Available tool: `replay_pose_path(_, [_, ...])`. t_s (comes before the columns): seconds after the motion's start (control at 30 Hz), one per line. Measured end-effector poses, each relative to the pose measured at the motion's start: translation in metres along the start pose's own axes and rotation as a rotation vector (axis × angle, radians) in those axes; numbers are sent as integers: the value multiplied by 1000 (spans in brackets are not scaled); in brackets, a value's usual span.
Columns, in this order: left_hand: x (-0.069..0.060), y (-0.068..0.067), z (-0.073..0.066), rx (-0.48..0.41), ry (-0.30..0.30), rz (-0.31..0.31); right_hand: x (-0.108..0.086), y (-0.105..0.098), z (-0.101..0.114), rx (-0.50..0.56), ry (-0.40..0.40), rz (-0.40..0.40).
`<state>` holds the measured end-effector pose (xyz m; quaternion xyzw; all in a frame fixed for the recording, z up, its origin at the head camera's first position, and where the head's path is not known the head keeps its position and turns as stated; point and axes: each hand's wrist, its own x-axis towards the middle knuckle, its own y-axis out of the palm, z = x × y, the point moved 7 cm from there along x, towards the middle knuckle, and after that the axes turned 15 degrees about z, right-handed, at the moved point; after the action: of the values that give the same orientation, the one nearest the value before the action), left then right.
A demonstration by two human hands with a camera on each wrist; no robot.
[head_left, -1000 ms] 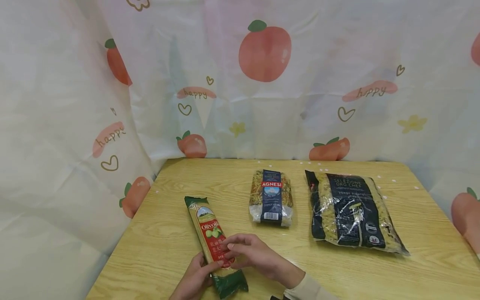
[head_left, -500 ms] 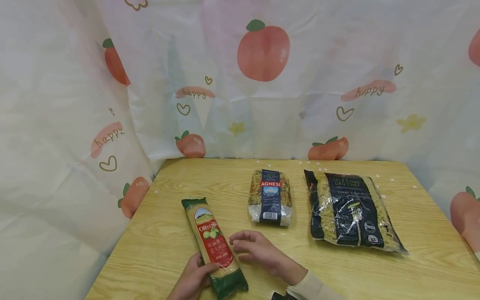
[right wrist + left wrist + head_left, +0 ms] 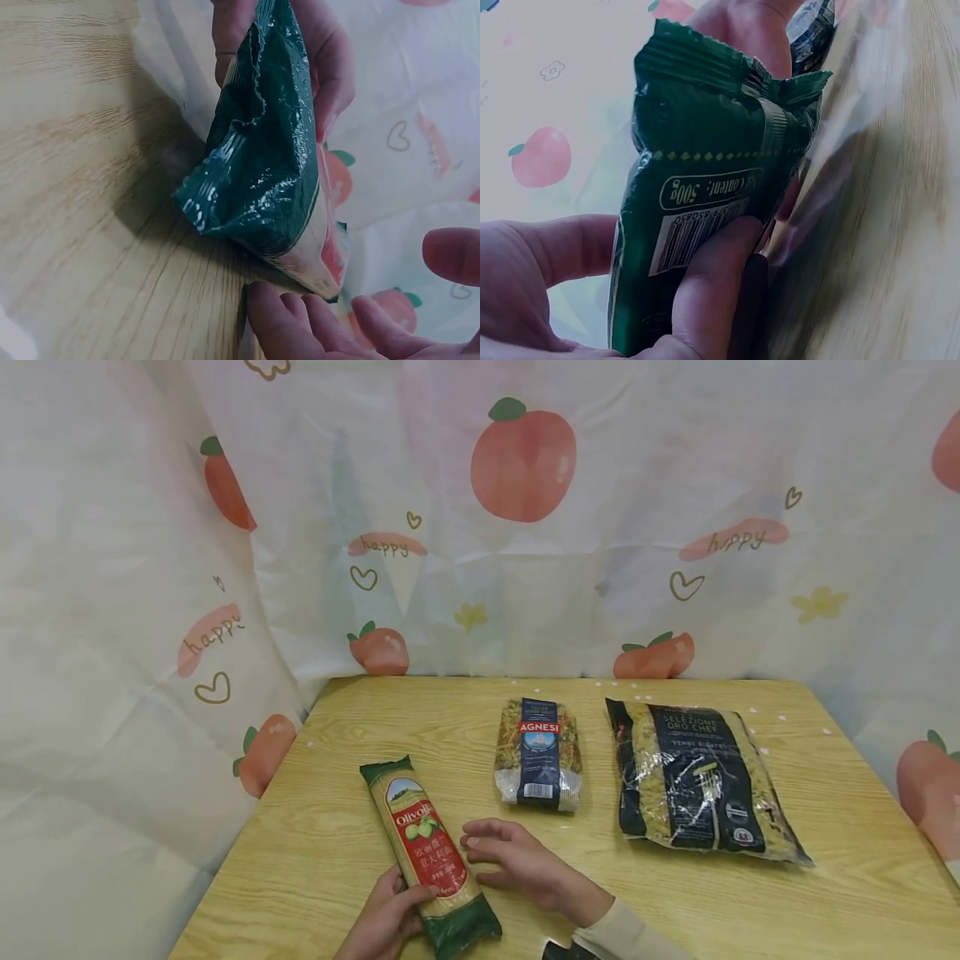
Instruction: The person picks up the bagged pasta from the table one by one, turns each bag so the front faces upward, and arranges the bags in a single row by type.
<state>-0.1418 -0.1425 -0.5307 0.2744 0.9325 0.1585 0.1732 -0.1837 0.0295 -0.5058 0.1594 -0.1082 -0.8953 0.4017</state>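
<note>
A long pack of spaghetti (image 3: 423,843), with green ends and a red Olivoilà label, slants at the table's front left. My left hand (image 3: 378,918) grips its lower part, thumb on the front and fingers underneath. In the left wrist view, the green end of the pack (image 3: 705,127) shows a barcode and "500g", and fingers press on that back face. To the right of the pack, my right hand (image 3: 525,868) hovers with loosely bent fingers and holds nothing. The right wrist view shows a gap between its fingertips (image 3: 266,300) and the pack (image 3: 277,172).
A small Agnesi pasta bag (image 3: 538,752) lies at mid-table, beyond my right hand. Farther right is a large dark-and-clear bag of penne (image 3: 697,785). White curtains (image 3: 525,602) with a fruit print hang behind and to the left of the wooden table (image 3: 322,827).
My right hand has come off the spaghetti pack and moved slightly right, uncovering the label. The left hand keeps its grip, and the pack has turned a little so its front faces up more.
</note>
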Motion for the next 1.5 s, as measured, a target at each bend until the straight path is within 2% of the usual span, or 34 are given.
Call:
replay_pose_path(0.27, [-1, 2, -1, -12, -8, 15, 1, 4, -2, 53, 2, 34])
replay_pose_path(0.53, [-2, 1, -3, -10, -27, 10, 6, 7, -12, 107, 67, 68])
replay_pose_path(0.77, [-2, -1, -2, -28, -60, 15, 9, 8, -13, 116, 72, 80])
replay_pose_path(1.0, [-3, -2, -3, 18, -85, 14, 12, 12, -15, 139, 95, 159])
replay_pose_path(1.2, [-3, -3, -4, 67, -100, 12, 12, 14, -14, 152, 70, 201])
replay_pose_path(1.5, [-3, -2, -1, 19, -112, 64, 14, 15, -10, 177, 27, 187])
